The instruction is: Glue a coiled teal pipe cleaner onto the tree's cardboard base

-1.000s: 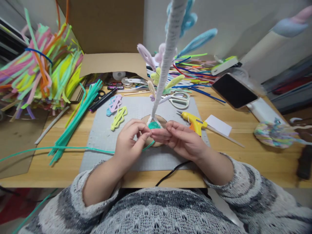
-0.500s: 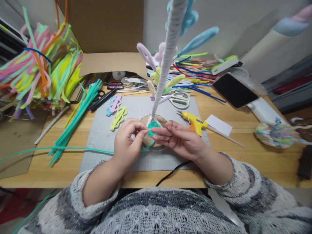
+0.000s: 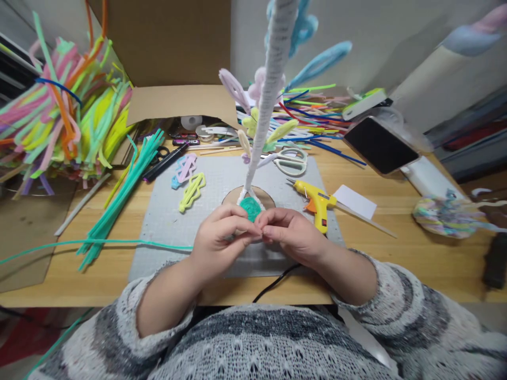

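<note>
A green coil of pipe cleaner (image 3: 251, 209) shows just above my fingertips, in front of the foot of a white wrapped stem (image 3: 264, 95). My left hand (image 3: 224, 232) is closed in a pinch at the coil's lower edge. A long green pipe cleaner strand (image 3: 166, 245) runs from under that hand to the left. My right hand (image 3: 293, 235) pinches at the same edge, its fingertips meeting those of my left hand. The fingers cover the pinched part of the coil. Behind them lies a round cardboard base (image 3: 269, 198), with the stem's split foot standing on it.
A yellow glue gun (image 3: 317, 200) and pale scissors (image 3: 291, 161) lie right of the stem on the grey cutting mat (image 3: 158, 221). Left are zigzag pieces (image 3: 193, 192) and green pipe cleaners (image 3: 122, 195). A phone (image 3: 381, 145) rests at the right.
My right hand's fingers, stretched out before, have curled into a pinch. My left hand has shifted right, and the fingertips of both hands now meet below the green coil.
</note>
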Tool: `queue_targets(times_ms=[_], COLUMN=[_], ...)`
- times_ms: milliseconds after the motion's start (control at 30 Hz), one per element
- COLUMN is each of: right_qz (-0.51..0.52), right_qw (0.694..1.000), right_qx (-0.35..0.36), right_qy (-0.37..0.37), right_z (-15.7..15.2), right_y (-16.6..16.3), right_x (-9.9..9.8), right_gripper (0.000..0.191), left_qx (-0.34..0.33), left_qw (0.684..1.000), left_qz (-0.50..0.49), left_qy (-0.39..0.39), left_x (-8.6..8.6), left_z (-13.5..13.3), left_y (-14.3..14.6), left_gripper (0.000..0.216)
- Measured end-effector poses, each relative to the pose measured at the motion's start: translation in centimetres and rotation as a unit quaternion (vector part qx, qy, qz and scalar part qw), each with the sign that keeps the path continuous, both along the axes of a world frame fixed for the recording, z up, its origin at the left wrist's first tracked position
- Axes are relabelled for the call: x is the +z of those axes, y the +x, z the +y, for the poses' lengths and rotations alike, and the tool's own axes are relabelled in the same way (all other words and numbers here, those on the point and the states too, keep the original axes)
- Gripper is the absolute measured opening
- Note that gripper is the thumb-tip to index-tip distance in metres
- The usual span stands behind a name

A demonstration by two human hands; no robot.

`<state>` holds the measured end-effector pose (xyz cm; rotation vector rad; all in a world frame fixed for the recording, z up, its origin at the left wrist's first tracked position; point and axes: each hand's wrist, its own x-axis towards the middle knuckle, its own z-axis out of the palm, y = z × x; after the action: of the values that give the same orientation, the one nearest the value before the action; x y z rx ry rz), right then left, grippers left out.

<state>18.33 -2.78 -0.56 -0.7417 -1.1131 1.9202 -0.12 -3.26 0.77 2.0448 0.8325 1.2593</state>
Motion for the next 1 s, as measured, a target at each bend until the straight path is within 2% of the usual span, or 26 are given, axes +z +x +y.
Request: queue_targets(times_ms=[167,400,567,733,1000], right_qz=[-0.034,-0.074,-0.032,-0.038,-0.091], right_qw=[0.999,0.995,0.998,0.998,0.995], right_qx=[-0.002,0.019,0.052,0.045,0.02], right_qy=[0.027,0.066,0.024,-0.003,0.021], right_z=[0.1,0.1,-0.4,-0.6,-0.5], right_y=[0.1,0.5,0.3,0.1,0.1], right_x=[-0.2,0.8,0.7,0.5,0.4], right_gripper=[0.012,0.016,0.018,0.023,0.023], left_qx=[-0.004,0.044,0.02,-0.013,-0.013], left_qw=[1.0,0.999,0.999,0.998,1.0], left_qz=[0.001,0.016,0.028,0.038,-0.006], left_qy=[0.006,0.012,0.037,0.053,-0.017], left_x=[0.3,0.2,0.2,0.2,0.3], left_z=[0.1,0.2,0.1,0.0,-0.3], left_y=[0.0,0.2,0.2,0.2,0.5], left_gripper=[0.007,0.017,0.016,0.012,0.006])
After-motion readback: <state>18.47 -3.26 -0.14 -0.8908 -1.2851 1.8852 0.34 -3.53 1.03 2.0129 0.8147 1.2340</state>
